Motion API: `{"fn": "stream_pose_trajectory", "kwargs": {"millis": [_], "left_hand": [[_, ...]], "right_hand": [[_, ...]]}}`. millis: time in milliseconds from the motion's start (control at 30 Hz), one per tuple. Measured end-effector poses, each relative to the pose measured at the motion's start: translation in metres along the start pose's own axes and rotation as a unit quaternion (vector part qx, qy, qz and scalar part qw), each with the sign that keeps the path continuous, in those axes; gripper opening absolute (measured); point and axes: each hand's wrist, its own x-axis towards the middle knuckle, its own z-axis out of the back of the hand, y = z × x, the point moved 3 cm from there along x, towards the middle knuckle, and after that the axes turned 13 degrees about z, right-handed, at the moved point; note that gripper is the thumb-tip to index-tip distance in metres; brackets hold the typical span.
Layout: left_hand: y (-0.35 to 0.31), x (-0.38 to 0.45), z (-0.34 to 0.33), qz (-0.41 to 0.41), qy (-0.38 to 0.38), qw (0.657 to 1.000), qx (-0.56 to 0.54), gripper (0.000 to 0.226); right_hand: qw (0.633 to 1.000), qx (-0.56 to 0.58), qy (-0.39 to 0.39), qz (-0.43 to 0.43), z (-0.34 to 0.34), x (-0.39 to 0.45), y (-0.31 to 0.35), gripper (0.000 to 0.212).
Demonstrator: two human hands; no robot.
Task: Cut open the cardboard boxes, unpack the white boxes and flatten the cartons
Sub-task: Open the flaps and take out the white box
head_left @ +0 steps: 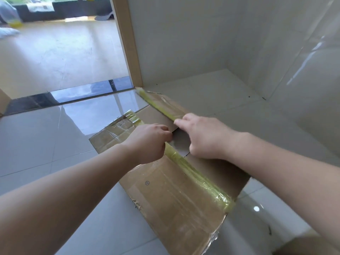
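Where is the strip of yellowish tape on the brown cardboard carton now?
In the head view, the yellowish tape strip runs along the centre seam of the brown cardboard carton on the tiled floor, passing between the left hand and right hand.

We stood on a glossy pale tile floor that mirrored the daylight. Grey tiled walls met in a corner on our right. A wooden door frame opened onto a beige floor, past a dark threshold.
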Motion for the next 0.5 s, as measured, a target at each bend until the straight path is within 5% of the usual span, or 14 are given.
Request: {"fn": "stream_pose_trajectory", "kwargs": {"millis": [233,333,500], "left_hand": [[-0.012,0.005,-0.012,-0.041,-0.006,0.999,-0.013,0.038],[-0.019,0.009,-0.014,-0.037,0.007,0.999,-0.015,0.037],[-0.024,0.015,-0.019,-0.027,0.018,0.999,-0.012,0.036]], "right_hand": [[0.968,-0.215,-0.132,-0.004,0.029,-0.019,-0.073,0.042],[0.948,-0.29,-0.127,-0.031,0.011,-0.022,-0.114,0.049],[0.971,-0.172,0.061,-0.157,-0.045,-0.031,-0.159,0.061]]}}
